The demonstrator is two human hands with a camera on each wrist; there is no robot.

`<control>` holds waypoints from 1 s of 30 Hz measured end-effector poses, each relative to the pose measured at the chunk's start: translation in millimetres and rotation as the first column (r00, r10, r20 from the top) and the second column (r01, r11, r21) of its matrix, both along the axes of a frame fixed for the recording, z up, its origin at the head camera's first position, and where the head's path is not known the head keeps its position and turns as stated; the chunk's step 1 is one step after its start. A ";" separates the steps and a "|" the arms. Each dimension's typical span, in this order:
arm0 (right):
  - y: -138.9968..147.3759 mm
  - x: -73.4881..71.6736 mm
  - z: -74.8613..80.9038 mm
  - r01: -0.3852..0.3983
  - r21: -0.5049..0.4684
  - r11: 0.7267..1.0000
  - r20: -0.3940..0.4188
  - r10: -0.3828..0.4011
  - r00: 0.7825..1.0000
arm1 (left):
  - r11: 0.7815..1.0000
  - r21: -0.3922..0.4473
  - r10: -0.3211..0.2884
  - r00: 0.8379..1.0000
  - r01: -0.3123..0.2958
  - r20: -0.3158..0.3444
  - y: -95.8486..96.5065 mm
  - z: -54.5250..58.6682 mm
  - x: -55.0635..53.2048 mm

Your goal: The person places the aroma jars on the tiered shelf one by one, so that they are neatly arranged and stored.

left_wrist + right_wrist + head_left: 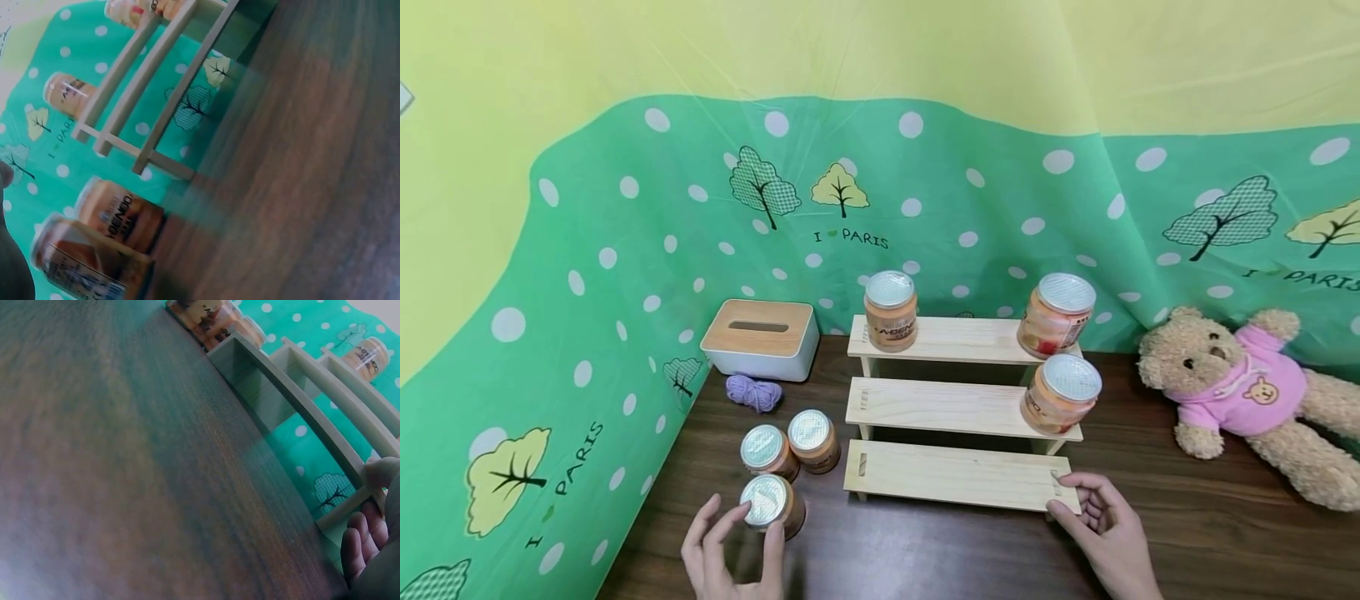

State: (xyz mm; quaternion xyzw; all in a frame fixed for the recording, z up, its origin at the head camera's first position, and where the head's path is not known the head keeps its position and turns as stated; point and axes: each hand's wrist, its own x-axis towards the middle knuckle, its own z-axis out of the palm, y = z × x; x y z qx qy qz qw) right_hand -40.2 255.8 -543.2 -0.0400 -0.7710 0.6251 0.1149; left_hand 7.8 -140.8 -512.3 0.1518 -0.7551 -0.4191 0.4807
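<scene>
My left hand [733,554] is at the nearest jar [767,504], fingers and thumb spread around its silver lid. Two more such jars with orange contents, a left jar [764,450] and a right jar [814,440], stand just behind it. With thumb and index finger, my right hand [1108,525] pinches the right end of the lowest step of a three-step wooden shelf [955,475]; the right wrist view shows the thumb [380,472] on that step. One jar [891,312] stands top left on the shelf, another jar [1056,315] top right, and a third jar [1062,394] middle right.
Behind the loose jars lie a purple yarn skein [754,392] and a white tissue box [760,337] with a wooden top. A teddy bear [1247,383] in a pink hoodie lies right of the shelf. Green and yellow cloth [925,183] hangs behind the dark wooden table [917,550].
</scene>
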 end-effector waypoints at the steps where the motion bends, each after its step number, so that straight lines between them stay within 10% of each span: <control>1: 0.0 0.1 0.0 0.001 0.004 1.000 0.004 -0.001 1.000 | 1.000 0.005 0.007 1.000 -0.007 0.009 -0.4 -2.3 -0.9; 14: 0.5 0.0 -1.1 0.005 0.012 1.000 0.009 -0.005 1.000 | 0.980 0.194 0.001 0.984 -0.036 0.179 2.8 -19.4 -6.9; 30: 0.2 0.4 0.9 0.002 0.017 1.000 -0.005 -0.002 1.000 | 0.989 0.146 0.006 0.987 -0.030 0.161 2.1 -31.3 -11.6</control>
